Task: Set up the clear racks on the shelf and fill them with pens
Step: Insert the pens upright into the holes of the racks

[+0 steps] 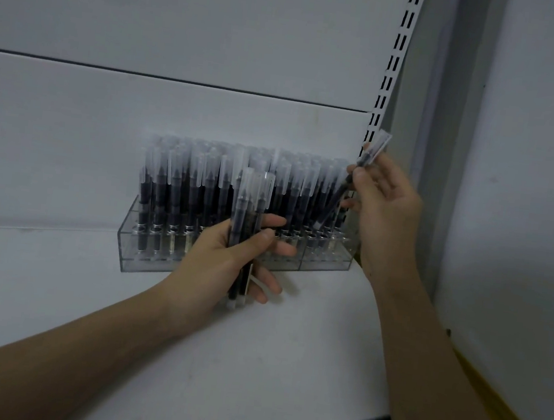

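Left hand [229, 256] grips pen bundle [248, 227]; right hand [383, 214] pinches pen [357, 180] over rack [325, 259].

racks [147, 257] on shelf [286, 364], pens [203, 181] inside

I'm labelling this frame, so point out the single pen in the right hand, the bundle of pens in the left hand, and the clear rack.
single pen [357, 180], head view, dark barrel.
bundle of pens [248, 207], head view, upper barrels.
clear rack [137, 256], head view, front wall.

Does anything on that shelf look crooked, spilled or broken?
Nothing stands out. The pens stand upright in the clear racks; only the single pen in the right hand tilts, being held.
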Motion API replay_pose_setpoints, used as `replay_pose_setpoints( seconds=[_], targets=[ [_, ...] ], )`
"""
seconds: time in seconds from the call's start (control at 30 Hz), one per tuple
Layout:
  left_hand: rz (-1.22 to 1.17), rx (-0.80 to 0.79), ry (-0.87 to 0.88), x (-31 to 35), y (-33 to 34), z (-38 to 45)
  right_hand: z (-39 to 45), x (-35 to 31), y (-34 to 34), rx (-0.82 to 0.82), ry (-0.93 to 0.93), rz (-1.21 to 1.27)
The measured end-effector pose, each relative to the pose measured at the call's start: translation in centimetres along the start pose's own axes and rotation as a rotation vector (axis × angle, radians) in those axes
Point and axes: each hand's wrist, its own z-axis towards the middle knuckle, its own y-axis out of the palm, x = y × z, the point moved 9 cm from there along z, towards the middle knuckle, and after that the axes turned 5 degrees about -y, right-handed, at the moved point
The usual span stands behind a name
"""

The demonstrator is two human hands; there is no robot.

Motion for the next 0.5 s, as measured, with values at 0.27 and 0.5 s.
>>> replay_pose_setpoints(
  seconds=[0.27,0.5],
  targets=[
    [0.019,-0.009,0.01,0.0,0.2,0.0,-0.4,-0.4,1.1,-0.088,-0.105,-0.152],
    [0.014,-0.019,0.009,0.0,0.4,-0.1,-0.5,-0.7,1.4,-0.121,-0.117,-0.16]
  ],
)
